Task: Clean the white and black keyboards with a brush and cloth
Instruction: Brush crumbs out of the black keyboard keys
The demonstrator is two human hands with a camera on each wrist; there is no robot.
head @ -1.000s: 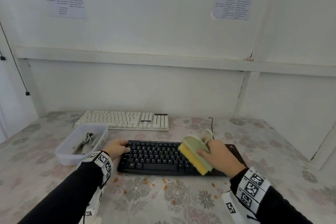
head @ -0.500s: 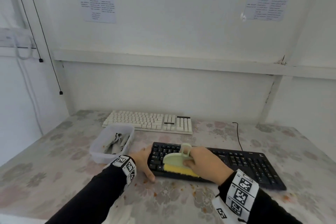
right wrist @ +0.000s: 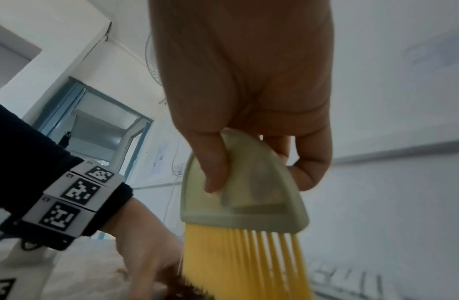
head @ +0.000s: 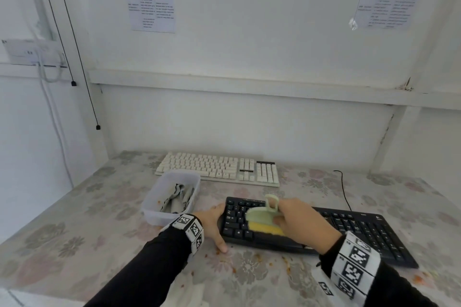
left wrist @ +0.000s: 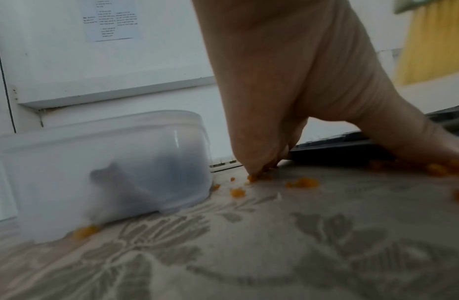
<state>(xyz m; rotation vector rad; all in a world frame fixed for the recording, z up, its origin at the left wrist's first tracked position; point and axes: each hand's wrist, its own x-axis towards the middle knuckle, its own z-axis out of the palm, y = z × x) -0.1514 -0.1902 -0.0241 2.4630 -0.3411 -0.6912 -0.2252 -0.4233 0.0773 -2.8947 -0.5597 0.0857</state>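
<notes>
On the left of the bench, which has a flowered cover, stands a translucent plastic container with a grey cloth inside. Just right of it, the left hand rests at the left end of the black keyboard, with the fingers spread, the fingertips down on the bench and the thumb along the near edge of the keyboard. Small orange crumbs lie on the cover around this hand. The white keyboard lies farther back, near the wall, apart from the black one. To the right, the right hand grips the pale green handle of the brush, with the thumb and fingers curled around it. The yellow bristles point down and touch the keys in the left part of the black keyboard. A black cable goes from this keyboard toward the wall.
</notes>
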